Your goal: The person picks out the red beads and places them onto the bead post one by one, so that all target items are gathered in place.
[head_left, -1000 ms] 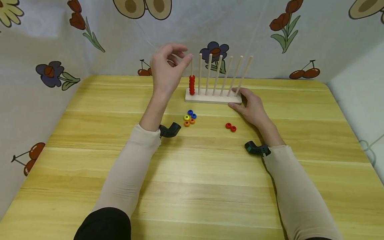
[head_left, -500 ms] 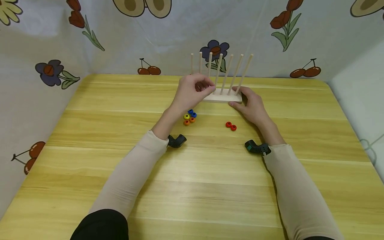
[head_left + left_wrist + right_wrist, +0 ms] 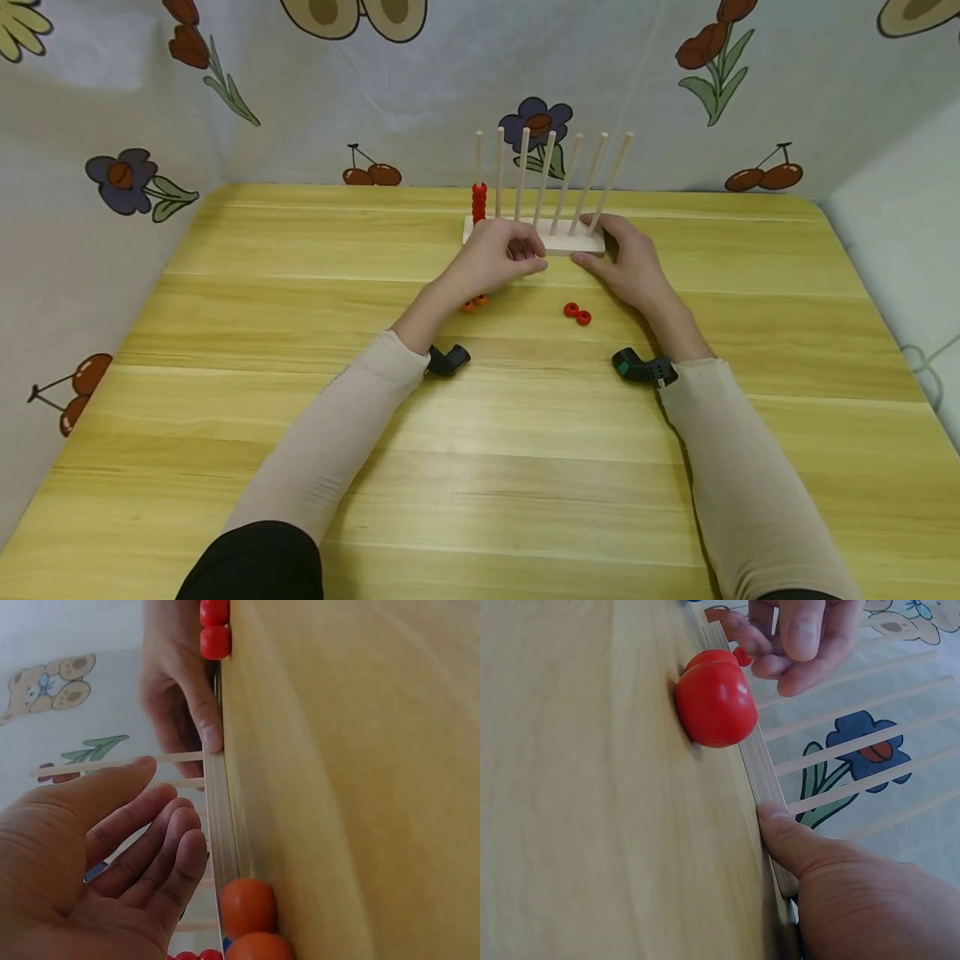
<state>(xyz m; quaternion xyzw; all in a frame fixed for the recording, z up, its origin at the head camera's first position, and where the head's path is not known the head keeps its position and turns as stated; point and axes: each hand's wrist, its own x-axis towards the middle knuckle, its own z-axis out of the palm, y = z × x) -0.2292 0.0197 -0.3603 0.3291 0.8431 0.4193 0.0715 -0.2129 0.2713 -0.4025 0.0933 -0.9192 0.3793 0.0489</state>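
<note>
A pale wooden peg rack (image 3: 573, 242) with several upright pegs stands near the table's back edge. Red beads (image 3: 479, 202) are stacked on its leftmost peg. My right hand (image 3: 630, 262) grips the rack's right end, the thumb (image 3: 799, 836) along the front side and fingers behind. In front of the rack hovers my left hand (image 3: 498, 252), its fingers loosely bent and nothing between them in the left wrist view. Under its wrist lie orange beads (image 3: 249, 909); the blue and yellow beads beside them are mostly hidden. Two loose red beads (image 3: 577, 314) rest between the hands.
The wooden table (image 3: 525, 467) stretches toward me. Behind it hangs a patterned cloth (image 3: 300, 100) with flowers and cherries. Each wrist carries a black camera mount (image 3: 450, 361), close over the tabletop.
My left hand has come away from the top of the leftmost peg, moving down and right to the front of the rack. The right hand has kept its place on the rack.
</note>
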